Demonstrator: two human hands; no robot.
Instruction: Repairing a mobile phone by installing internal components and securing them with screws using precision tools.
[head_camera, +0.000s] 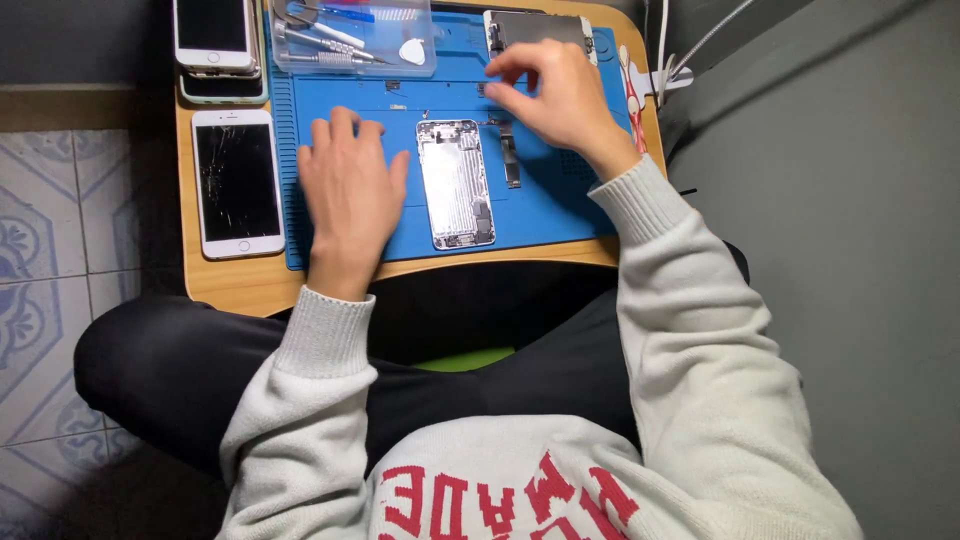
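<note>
An opened phone body (455, 183) is seen lying flat near the middle of a blue work mat (560, 205), its bare metal insides facing up, silvery with small dark parts at its near end. It lies between the two hands, touched by neither. The left hand (350, 190) is laid palm down on the mat just left of the phone body, its fingers stretched out and relaxed, with nothing held; the thumb side comes close to the phone body's left edge without reaching it. The right hand (555, 95) is held past the phone body's far right corner, its fingers curled and the thumb and forefinger drawn together in a pinch; whether anything small is gripped there cannot be told. A narrow dark strip part (511, 160) is seen on the mat just right of the phone body, below the right hand. A clear plastic tool box (355, 38) is set at the mat's far edge, beyond the phone body. A phone with a cracked screen (237, 183) is placed left of the mat on the wooden tray (240, 285), and further phones (215, 45) are stacked beyond it.
</note>
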